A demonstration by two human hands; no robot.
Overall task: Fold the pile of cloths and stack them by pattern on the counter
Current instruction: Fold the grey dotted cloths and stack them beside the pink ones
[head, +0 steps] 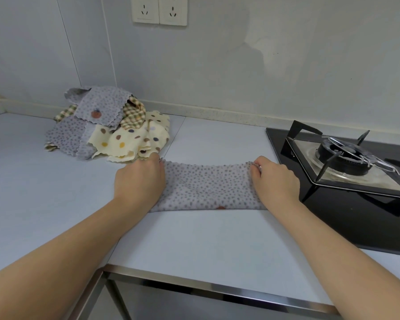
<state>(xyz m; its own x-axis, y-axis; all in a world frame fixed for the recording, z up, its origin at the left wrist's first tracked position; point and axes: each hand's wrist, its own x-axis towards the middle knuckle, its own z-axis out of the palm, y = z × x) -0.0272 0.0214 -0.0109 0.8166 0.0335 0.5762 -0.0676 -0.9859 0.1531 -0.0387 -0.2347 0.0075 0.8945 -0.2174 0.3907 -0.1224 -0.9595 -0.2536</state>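
Observation:
A grey cloth with small brown dots [208, 187] lies folded in half on the pale counter [194, 239], stretched between my hands. My left hand [140, 179] pinches its far left corner. At the far right corner, my right hand [274, 180] does the same. The fold runs along the near side. Behind and to the left sits the unfolded pile of cloths [106, 125]: grey dotted ones, a cream cloth with coloured spots, and a brown-green checked one.
A black gas stove [346, 162] with a metal pan support stands just right of my right hand. The wall with two sockets [159, 10] rises behind. The counter's metal front edge [217, 288] runs near me.

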